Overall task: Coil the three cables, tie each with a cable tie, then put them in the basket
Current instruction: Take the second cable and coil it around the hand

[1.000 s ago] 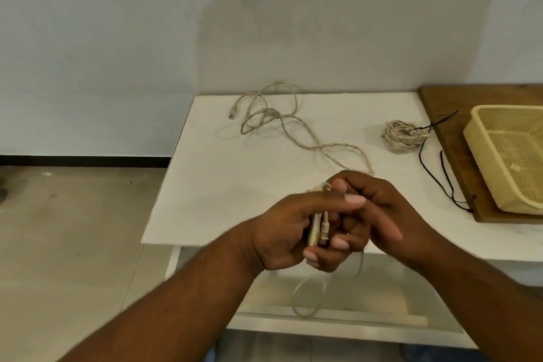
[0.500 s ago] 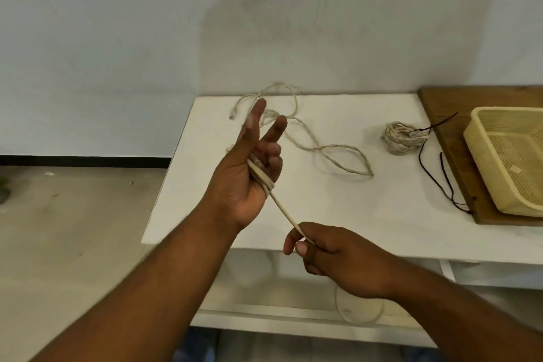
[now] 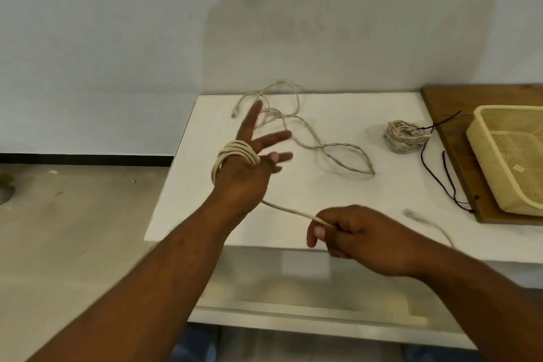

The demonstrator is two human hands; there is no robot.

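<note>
My left hand [image 3: 245,176] is raised over the white table [image 3: 191,203] with its fingers spread. A beige cable [image 3: 236,153] is wound in several turns around it. One strand [image 3: 289,211] runs from that coil down to my right hand [image 3: 361,239], which pinches it near the table's front edge. The cable's blurred tail end [image 3: 412,214] lies just right of my right hand. A second beige cable [image 3: 311,144] lies loose and twisted at the back of the table. A third cable [image 3: 401,138] sits as a tight bundle at the back right.
A yellow mesh basket [image 3: 483,163] stands on a wooden board [image 3: 440,103] at the right. Thin black ties [image 3: 449,182] trail from the bundle along the board's left edge. Behind the table is a wall, and to its left is bare floor.
My hands have come apart. My left hand rose with more turns around it and its fingers spread out. My right hand pulled the strand out to the right, and the tail end now lies on the table.
</note>
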